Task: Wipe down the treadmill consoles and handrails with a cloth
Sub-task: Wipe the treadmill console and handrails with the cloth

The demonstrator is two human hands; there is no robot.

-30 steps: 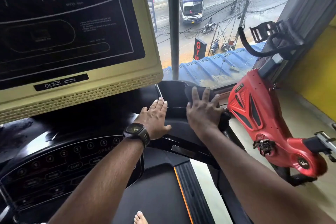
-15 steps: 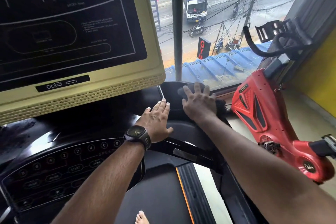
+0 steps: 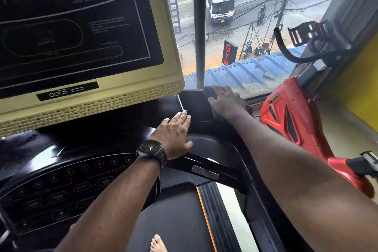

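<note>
You are wiping the far right corner of the console (image 3: 114, 137), close to the window. Your right hand (image 3: 227, 102) is lying on top of the dark cloth (image 3: 210, 92). Its fingers (image 3: 219, 89) are spread out and pressing the cloth down onto the black tray (image 3: 194, 106). They are not pinching it. A bit of cloth is sticking out past your fingertips on the left.

Your left hand (image 3: 176, 131) is resting flat on the console, nearer to you. Its fingers (image 3: 184, 115) are straight and pressed together, and their tips are touching the near edge of the tray. It is holding nothing.

I am thinking the job is only partly done. The buttons (image 3: 71, 182) and the rail (image 3: 205, 172) are waiting nearer to you.

The next move is calling for a firm push down while you are sliding the cloth back toward you. Otherwise the cloth may be bunching up or slipping off the far edge.
</note>
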